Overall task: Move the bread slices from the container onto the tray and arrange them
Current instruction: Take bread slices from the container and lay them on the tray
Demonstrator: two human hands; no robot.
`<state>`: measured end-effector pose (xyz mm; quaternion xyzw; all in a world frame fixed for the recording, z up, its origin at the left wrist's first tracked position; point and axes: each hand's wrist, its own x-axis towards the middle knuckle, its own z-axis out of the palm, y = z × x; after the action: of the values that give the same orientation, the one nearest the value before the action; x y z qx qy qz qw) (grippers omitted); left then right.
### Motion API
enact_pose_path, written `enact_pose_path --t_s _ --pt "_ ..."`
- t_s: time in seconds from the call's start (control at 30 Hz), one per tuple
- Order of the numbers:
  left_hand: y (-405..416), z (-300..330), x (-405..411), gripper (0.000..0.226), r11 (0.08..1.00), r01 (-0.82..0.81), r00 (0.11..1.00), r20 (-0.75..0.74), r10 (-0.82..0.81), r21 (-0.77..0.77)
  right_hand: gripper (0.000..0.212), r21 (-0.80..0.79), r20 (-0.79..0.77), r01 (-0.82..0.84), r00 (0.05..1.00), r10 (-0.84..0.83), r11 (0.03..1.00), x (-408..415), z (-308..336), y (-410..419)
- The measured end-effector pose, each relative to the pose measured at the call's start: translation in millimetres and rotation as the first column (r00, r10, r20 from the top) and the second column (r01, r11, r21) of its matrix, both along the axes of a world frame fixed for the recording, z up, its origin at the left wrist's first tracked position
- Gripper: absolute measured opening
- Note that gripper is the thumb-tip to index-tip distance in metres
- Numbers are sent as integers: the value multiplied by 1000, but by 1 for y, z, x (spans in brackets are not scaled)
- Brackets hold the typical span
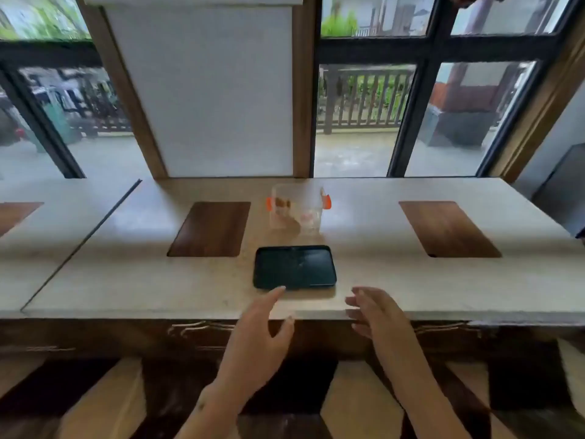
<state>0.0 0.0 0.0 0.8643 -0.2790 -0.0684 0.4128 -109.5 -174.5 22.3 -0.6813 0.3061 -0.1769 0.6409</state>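
Black tray [294,267] sits empty at 12 o'clock from your hands, w/ the clear container [297,206] just beyond, bread inside, blurred. Your left hand [256,337] and right hand [376,315] are spread, holding nothing, prob. reaching in. Pale stone counter [126,274] under windows [411,106].

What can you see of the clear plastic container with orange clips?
The clear plastic container with orange clips stands upright on the pale stone counter, just behind the dark rectangular tray and apart from it. It is see-through and roughly boxy, with an orange latch on each side. Brownish contents show inside at the left, too blurred to identify. Whether a lid is on cannot be told. Neither hand touches it.
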Motion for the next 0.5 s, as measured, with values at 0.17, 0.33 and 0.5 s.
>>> enact_pose_path --t_s 0.17,0.33,0.5 --pt "9 -44 -22 55 997 6 997 -72 0 81 12 34 -163 -11 987 16 999 -43 -51 -6" --pt "8 -65 -26 51 993 14 987 -163 6 120 13 44 -276 -106 954 114 993 -40 -73 -5" --pt "4 -71 1 53 984 -9 981 -188 43 178 12 84 -387 -200 896 217 976 -3 -87 -16"
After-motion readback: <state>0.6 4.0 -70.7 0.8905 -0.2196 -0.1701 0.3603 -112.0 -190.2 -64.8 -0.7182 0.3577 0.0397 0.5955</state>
